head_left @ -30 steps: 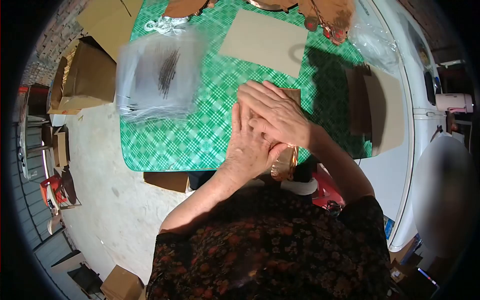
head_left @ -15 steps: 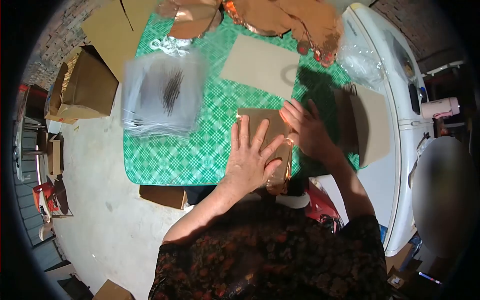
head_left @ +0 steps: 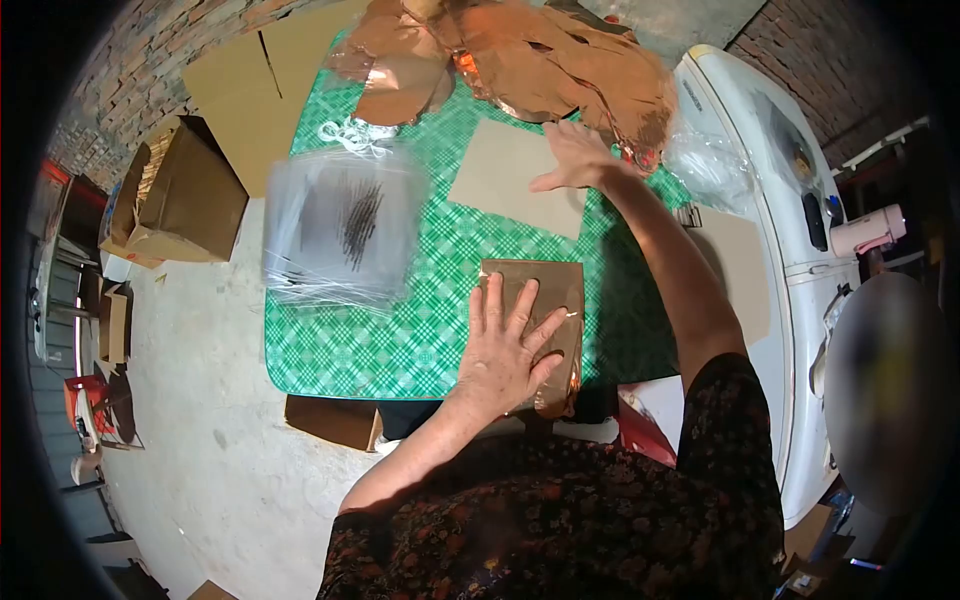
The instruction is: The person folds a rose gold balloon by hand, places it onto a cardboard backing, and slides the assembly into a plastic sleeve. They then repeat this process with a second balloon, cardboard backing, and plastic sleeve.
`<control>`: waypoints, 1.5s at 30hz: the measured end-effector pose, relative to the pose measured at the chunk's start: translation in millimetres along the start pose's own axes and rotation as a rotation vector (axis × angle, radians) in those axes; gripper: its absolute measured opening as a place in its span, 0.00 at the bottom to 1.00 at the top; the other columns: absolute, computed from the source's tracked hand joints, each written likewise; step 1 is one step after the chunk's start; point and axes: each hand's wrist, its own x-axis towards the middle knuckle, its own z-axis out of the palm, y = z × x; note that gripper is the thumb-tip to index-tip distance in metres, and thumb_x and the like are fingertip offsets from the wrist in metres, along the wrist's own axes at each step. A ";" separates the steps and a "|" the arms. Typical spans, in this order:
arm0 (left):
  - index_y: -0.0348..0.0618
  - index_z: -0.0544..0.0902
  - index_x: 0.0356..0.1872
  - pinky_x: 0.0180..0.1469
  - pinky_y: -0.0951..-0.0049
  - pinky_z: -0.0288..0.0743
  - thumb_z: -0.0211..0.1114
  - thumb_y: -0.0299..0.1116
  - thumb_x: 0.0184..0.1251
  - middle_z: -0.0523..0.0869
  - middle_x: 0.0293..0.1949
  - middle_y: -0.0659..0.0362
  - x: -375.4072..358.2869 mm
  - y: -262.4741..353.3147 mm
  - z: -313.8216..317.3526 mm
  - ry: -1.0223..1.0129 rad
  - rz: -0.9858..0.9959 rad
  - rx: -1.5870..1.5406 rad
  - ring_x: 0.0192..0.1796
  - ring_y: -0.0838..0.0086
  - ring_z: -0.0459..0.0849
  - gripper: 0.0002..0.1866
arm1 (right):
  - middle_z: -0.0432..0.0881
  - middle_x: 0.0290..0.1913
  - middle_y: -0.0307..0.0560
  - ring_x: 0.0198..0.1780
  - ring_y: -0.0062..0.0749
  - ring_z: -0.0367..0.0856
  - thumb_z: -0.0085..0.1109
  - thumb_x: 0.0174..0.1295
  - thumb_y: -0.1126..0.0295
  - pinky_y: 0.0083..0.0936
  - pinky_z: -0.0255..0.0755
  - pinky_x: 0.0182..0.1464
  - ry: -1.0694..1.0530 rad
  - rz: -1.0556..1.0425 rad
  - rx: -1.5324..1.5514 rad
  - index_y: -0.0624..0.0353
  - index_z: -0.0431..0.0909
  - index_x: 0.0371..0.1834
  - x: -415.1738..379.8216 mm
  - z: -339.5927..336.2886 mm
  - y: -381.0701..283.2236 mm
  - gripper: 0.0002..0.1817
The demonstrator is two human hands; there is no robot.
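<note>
- Green checked cloth covers the desk (head_left: 350, 350), its near edge close to the person's body.
- Nearest, the left hand (head_left: 500, 360) presses palm down, fingers spread wide, on a brown rectangular sheet (head_left: 530, 272) lying near that edge.
- That sheet looks laid flat and fairly square at its far end; copper-coloured foil (head_left: 560, 395) along its near right side is creased and gathered, so that side seems not yet smoothed. Whether anything is wrapped inside cannot be told.
- To the left lies a stack of clear plastic sleeves (head_left: 320, 225) with dark streaks at its middle, the edges loosely fanned.
- Farther out, the right hand (head_left: 580, 158) is open, thumb apart from the fingers, over the right part of a beige card (head_left: 495, 180). It grips nothing visible; contact is hard to judge. The card lies apart from the brown sheet, not joined to it.
- White string (head_left: 355, 135) sits at the far side of the sleeves.
- Large copper-coloured foil pieces (head_left: 560, 60) spread over the far end, loose and uneven, with a crumpled clear bag (head_left: 710, 165) to their right.
- Beyond the left side stand an open cardboard box (head_left: 190, 195) and a brick wall (head_left: 130, 70).
</note>
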 end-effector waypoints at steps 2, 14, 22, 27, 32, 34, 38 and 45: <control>0.70 0.68 0.87 0.85 0.23 0.41 0.54 0.65 0.84 0.51 0.90 0.45 -0.7 0.4 -0.6 -0.005 -0.002 -0.013 0.89 0.26 0.41 0.35 | 0.78 0.67 0.70 0.73 0.64 0.74 0.80 0.48 0.32 0.55 0.67 0.75 -0.111 0.025 -0.043 0.73 0.70 0.72 8.4 -10.7 -5.4 0.61; 0.71 0.67 0.87 0.86 0.23 0.39 0.52 0.65 0.85 0.52 0.90 0.46 -1.6 0.1 1.3 0.019 -0.002 -0.014 0.89 0.26 0.41 0.35 | 0.79 0.68 0.66 0.76 0.61 0.73 0.80 0.48 0.46 0.51 0.71 0.76 -0.272 -0.145 0.062 0.71 0.74 0.66 6.5 -23.9 -19.9 0.49; 0.72 0.66 0.88 0.86 0.23 0.36 0.50 0.67 0.85 0.52 0.90 0.47 -0.1 0.5 2.4 -0.018 -0.005 0.016 0.89 0.27 0.40 0.36 | 0.77 0.55 0.59 0.61 0.54 0.77 0.80 0.51 0.49 0.43 0.72 0.62 -0.271 -0.161 0.183 0.70 0.75 0.53 -5.4 -16.7 -28.5 0.38; 0.71 0.68 0.87 0.86 0.23 0.37 0.51 0.67 0.84 0.53 0.90 0.47 -1.2 0.0 3.6 0.013 -0.006 0.007 0.89 0.27 0.41 0.36 | 0.78 0.54 0.61 0.61 0.53 0.79 0.79 0.54 0.49 0.43 0.73 0.62 -0.277 -0.131 0.166 0.70 0.75 0.56 -15.7 -20.4 -35.1 0.38; 0.72 0.68 0.87 0.86 0.23 0.38 0.53 0.66 0.84 0.54 0.90 0.47 -1.3 0.3 5.3 0.034 -0.005 -0.009 0.89 0.27 0.42 0.36 | 0.80 0.57 0.60 0.61 0.53 0.80 0.78 0.58 0.48 0.43 0.74 0.63 -0.326 -0.071 0.272 0.68 0.76 0.61 -24.5 -29.0 -31.4 0.38; 0.72 0.68 0.87 0.86 0.23 0.38 0.53 0.66 0.84 0.54 0.90 0.47 -0.8 0.0 5.6 0.034 -0.006 -0.007 0.89 0.27 0.42 0.35 | 0.82 0.57 0.62 0.59 0.54 0.82 0.77 0.59 0.48 0.44 0.75 0.60 -0.339 -0.055 0.323 0.68 0.78 0.60 -24.3 -28.9 -28.1 0.37; 0.72 0.68 0.87 0.86 0.24 0.38 0.53 0.66 0.84 0.54 0.90 0.47 -1.1 0.4 3.9 0.032 -0.007 -0.008 0.89 0.28 0.42 0.35 | 0.86 0.52 0.64 0.54 0.57 0.86 0.75 0.59 0.49 0.46 0.77 0.55 -0.249 -0.102 0.360 0.69 0.83 0.54 -16.5 -10.9 -15.4 0.33; 0.73 0.67 0.87 0.87 0.24 0.38 0.53 0.66 0.84 0.53 0.90 0.47 -0.9 0.3 4.2 0.021 -0.009 0.003 0.89 0.28 0.42 0.36 | 0.84 0.47 0.54 0.57 0.47 0.82 0.73 0.63 0.52 0.38 0.75 0.60 -0.116 -0.140 0.341 0.63 0.85 0.46 -28.0 -4.4 -29.8 0.23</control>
